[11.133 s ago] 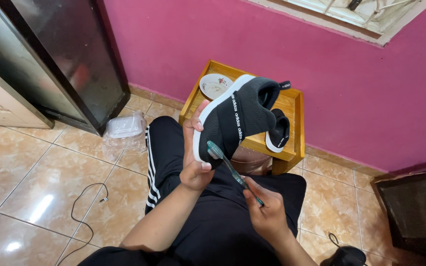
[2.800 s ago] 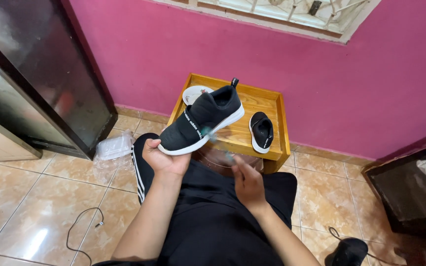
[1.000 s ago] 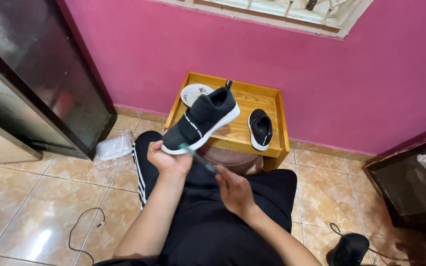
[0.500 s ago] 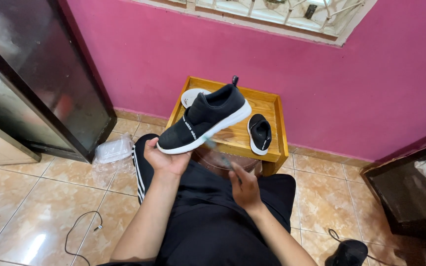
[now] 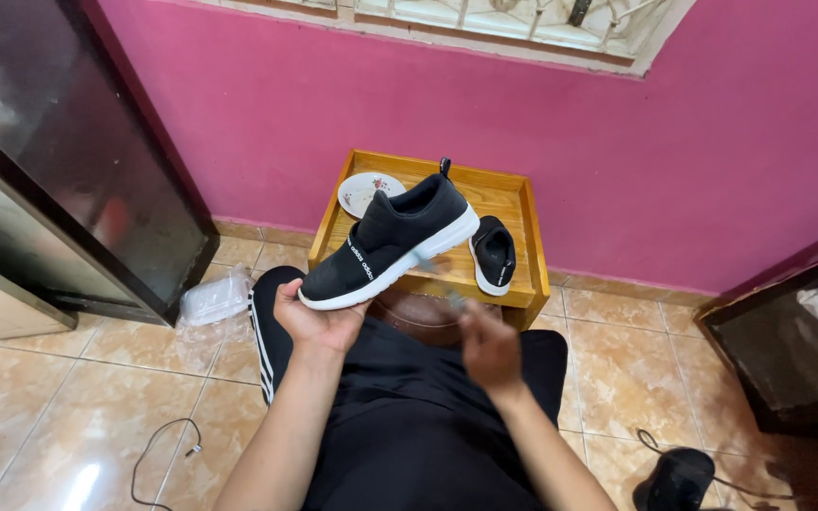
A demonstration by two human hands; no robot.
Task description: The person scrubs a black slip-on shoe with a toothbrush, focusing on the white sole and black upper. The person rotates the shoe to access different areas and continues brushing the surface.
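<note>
Pink wall behind, wooden counter [image 5: 513, 203] below. Left hand [image 5: 319, 322] clasps black shoe [image 5: 390, 241] over counter's front edge; right hand [image 5: 489, 345] blurred, grip unclear. Best kept level, sole exposed.

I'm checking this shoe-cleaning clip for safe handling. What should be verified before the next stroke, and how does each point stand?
1. Left hand grips the black slip-on sneaker with white sole from beneath: ok.
2. Sneaker held clear of the wooden tray table: ok.
3. Right hand holds a tool: cannot tell, blurred.
4. Second black shoe lies steady on the table: ok.
5. White flowered plate apart from the sneaker: cannot tell, they overlap in view.
6. Black cable away from the legs: ok.
</note>
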